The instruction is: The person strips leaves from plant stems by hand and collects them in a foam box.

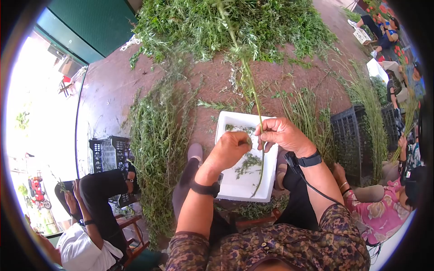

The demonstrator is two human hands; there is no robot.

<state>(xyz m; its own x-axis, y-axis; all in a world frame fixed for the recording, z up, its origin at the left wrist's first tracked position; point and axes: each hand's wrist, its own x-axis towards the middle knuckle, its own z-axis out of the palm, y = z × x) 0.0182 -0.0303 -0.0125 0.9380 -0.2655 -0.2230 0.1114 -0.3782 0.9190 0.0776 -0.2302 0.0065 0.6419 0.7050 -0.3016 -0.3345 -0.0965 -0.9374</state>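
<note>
My right hand [287, 134] pinches a long green plant stem [259, 105] between thumb and fingers. The stem runs from its leafy far end over the floor down to a thin, curved tip above a white foam box [221, 122]. Just left of the stem, my left hand [229, 152] is closed with its fingers curled; whatever it holds, if anything, is hidden. Both hands are over the box, which stands between my feet. Loose green sprigs [248, 165] lie inside it.
A big heap of leafy green plants [194, 31] covers the floor ahead. Long bundles lie at left [158, 122] and right [309, 113]. Black plastic crates [113, 151] stand on both sides. A person in white [86, 250] sits left; a person in pink [379, 212] sits right.
</note>
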